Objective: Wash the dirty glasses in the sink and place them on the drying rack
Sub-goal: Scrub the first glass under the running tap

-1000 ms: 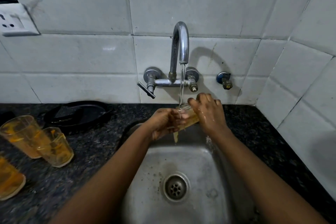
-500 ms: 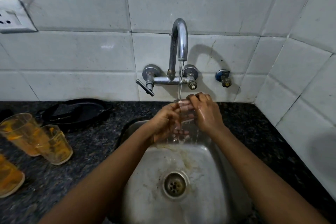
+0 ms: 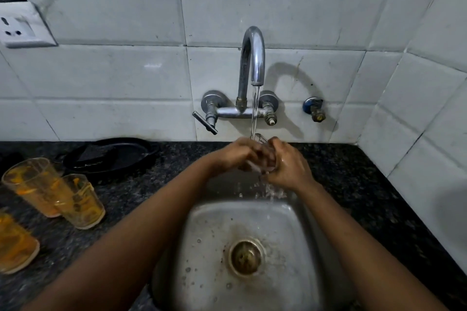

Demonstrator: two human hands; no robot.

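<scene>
Glass (image 3: pixel 258 139) is getting rinsed under the tap (image 3: pixel 252 58), both hands, left hand (image 3: pixel 236 155) and right hand (image 3: pixel 288 168), wrapping it over the sink (image 3: pixel 202 235). It seems clean; next it is needing a firm grip toward a rack, unseen here.

You see orange-stained glasses (image 3: pixel 51 193) on a black speckled table (image 3: pixel 131 199), white wall tiles (image 3: pixel 113 78) and a grey steel sink (image 3: pixel 209 247).

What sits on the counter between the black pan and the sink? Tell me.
Nothing: in the head view, bare speckled countertop runs from the black pan to the sink.
</scene>
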